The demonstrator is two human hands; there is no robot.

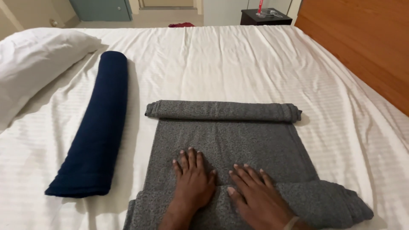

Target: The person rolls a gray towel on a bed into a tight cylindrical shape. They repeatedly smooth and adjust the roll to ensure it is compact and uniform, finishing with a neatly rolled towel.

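The grey towel [230,145] is rolled at both ends (middle flat); left hand [194,181] and right hand [255,196] press flat, fingers spread, on the near roll

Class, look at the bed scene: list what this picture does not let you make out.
Head view only:
- Near end of the grey towel: cut off by the bottom edge.
- Towel beneath the left hand and right hand: covered by them.
- Items on the dark nightstand: too small to identify.
- White pillow: cut by the left edge.
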